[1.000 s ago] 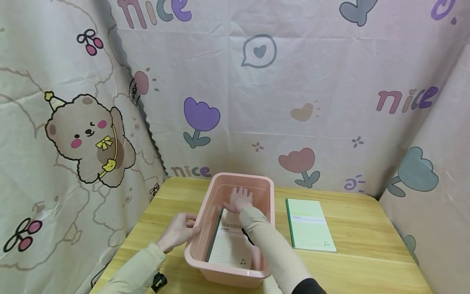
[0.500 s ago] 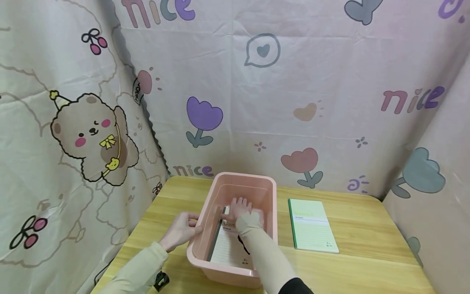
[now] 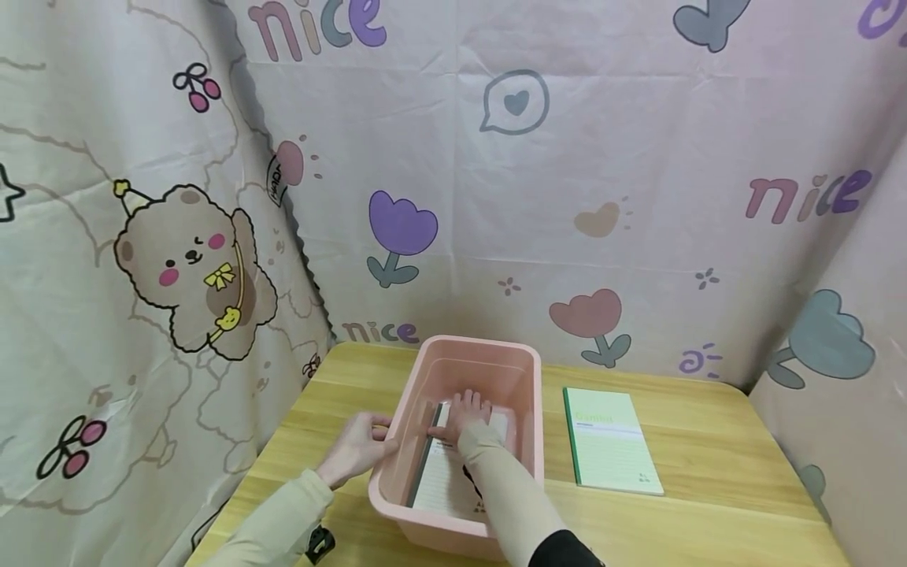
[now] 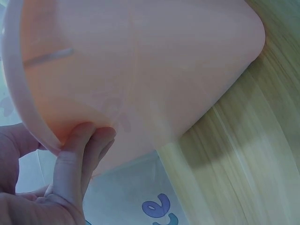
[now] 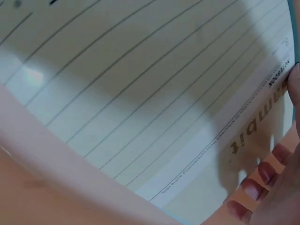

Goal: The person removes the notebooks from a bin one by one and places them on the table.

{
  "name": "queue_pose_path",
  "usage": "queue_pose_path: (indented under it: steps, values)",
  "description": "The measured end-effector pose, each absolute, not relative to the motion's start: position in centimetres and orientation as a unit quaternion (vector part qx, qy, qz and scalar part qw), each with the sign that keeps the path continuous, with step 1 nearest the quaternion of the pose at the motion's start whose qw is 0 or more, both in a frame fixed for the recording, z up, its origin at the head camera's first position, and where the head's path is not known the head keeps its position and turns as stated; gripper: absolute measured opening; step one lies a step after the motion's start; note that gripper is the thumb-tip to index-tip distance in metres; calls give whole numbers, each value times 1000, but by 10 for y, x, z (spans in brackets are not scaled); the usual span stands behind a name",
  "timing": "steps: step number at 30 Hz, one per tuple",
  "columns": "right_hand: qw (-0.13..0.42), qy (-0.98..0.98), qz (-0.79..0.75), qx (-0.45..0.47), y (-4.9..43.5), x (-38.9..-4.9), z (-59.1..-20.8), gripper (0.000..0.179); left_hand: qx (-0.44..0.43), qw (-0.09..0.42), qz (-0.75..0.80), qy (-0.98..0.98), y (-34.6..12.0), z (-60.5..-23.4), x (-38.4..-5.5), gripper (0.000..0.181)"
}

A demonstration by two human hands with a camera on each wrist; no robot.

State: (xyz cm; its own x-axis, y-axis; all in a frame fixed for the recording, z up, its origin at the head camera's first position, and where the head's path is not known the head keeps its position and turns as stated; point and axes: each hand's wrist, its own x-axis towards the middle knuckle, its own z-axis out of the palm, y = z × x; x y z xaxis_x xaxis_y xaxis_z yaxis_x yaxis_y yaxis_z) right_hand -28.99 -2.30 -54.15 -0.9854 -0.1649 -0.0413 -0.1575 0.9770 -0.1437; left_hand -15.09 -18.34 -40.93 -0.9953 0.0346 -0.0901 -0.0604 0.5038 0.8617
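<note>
A pink plastic bin (image 3: 482, 368) stands on the table, with a cream lined notebook (image 3: 441, 484) lying inside it. My left hand (image 3: 357, 449) pinches the bin's left rim; in the left wrist view, the left hand (image 4: 70, 164) has its fingers against the outer wall. Inside the bin, my right hand (image 3: 468, 417) rests on the far part of the notebook with its fingers extended. In the right wrist view, the right hand's fingertips (image 5: 253, 190) lie by the notebook's printed end, and the thumb is at its dark spine edge. The right forearm hides part of the cover.
A second notebook (image 3: 615, 445), pale green with a green spine, lies to the right of the bin on the wooden table (image 3: 708, 441). Printed cloth (image 3: 496, 197) hangs behind the table and at both sides. A small black object (image 3: 320, 543) sits by the left cuff.
My right hand has moved down and nearer inside the bin, from the notebook's far end onto its cover. The left hand keeps its hold on the rim. The whole view has shifted slightly.
</note>
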Motion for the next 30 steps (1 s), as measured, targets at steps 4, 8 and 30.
queue_pose_path:
  steps: [4, 8, 30]
  values:
    - [31, 995, -53, -82, -22, -289, -541, 92, -3, 48, 500, 865, -182, -410, -150, 41]
    - [23, 995, -53, -86, -21, -286, -540, 89, -11, 50, 500, 865, -182, -410, -150, 42]
    - [5, 995, 6, -99, -27, -285, -531, 92, -31, 42, 490, 870, -181, -409, -149, 39]
